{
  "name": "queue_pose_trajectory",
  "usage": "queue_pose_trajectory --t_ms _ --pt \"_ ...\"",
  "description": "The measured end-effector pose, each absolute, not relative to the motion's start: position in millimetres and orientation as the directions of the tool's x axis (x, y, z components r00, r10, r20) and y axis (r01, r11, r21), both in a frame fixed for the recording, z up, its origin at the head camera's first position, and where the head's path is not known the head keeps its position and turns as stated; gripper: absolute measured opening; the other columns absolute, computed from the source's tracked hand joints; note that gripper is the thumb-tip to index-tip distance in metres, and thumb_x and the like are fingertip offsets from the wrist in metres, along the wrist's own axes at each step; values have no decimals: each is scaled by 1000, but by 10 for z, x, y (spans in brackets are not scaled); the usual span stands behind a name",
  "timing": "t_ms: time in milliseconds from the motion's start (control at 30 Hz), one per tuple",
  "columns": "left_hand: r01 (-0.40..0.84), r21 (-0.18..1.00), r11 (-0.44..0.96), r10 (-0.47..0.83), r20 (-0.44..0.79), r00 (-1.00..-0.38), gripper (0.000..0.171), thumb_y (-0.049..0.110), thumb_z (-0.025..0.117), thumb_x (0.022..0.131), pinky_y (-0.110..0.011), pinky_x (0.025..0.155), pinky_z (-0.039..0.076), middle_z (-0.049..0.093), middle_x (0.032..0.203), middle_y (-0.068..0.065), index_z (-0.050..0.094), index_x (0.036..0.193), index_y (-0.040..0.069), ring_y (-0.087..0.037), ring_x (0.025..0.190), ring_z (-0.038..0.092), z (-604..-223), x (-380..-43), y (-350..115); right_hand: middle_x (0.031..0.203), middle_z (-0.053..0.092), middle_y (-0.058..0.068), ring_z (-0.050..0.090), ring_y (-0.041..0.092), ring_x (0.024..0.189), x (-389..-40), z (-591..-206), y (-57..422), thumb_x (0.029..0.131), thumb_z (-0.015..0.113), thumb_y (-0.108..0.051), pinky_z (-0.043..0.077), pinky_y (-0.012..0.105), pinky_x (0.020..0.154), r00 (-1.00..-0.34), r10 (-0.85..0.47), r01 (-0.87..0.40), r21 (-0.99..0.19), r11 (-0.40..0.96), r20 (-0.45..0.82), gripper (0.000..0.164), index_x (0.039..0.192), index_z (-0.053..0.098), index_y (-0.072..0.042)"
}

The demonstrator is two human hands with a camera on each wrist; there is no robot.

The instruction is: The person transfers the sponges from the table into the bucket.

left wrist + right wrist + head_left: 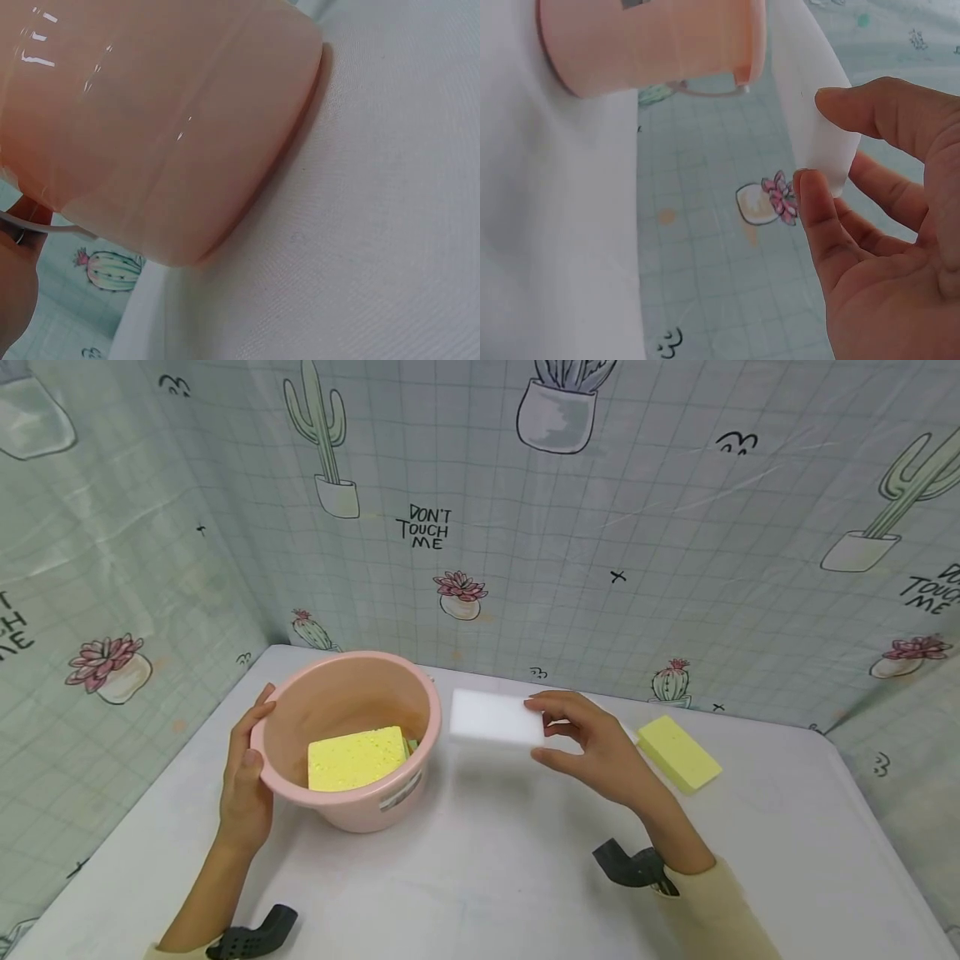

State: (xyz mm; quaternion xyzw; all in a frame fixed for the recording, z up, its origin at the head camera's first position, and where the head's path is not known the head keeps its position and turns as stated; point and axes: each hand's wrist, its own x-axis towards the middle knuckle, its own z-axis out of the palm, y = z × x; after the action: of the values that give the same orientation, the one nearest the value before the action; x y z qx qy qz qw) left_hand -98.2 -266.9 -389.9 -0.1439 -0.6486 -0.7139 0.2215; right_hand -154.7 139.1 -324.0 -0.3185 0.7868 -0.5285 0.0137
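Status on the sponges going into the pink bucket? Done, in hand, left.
Done: one yellow sponge already lies inside the pink bucket, which the left hand steadies at the rim. In hand: the right hand pinches the white sponge in the air just beside the bucket, not yet over it. Left: a second yellow sponge lies on the table.

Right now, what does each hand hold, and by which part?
Right hand pinches the white sponge by its right end; left hand grips the pink bucket at its left rim.

Cactus-print curtain walls [600, 527], white table [487, 877]
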Motion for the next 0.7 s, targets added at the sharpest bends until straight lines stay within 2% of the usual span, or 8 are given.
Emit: queue_pose_trajectory --t_ms 200,567,700 --pt "498 866 -43 -129 489 -863 53 31 43 97 -20 104 33 18 158 -8 35 144 6 -25 142 19 -3886 -980 -2665 133 51 -2 56 17 105 -1557 -3146 1279 81 76 -7 48 29 93 -793 -522 -494 -832 253 313 54 131 58 -14" --pt "494 868 -42 -133 486 -864 53 30 43 97 -20 105 33 18 157 -7 36 144 6 -25 142 19 -3887 -983 -2662 130 54 2 56 19 106 -1591 -2989 1061 80 76 -3 49 30 91 -760 -555 -503 -847 175 337 52 128 59 -9" --pt "497 866 -46 -137 488 -862 53 30 43 97 -20 104 33 19 157 -7 37 144 7 -25 142 19 -3893 -984 -2668 129 54 1 57 18 104 -1630 -2934 910 79 77 -3 50 28 90 -759 -563 -511 -835 203 328 51 127 61 -10"
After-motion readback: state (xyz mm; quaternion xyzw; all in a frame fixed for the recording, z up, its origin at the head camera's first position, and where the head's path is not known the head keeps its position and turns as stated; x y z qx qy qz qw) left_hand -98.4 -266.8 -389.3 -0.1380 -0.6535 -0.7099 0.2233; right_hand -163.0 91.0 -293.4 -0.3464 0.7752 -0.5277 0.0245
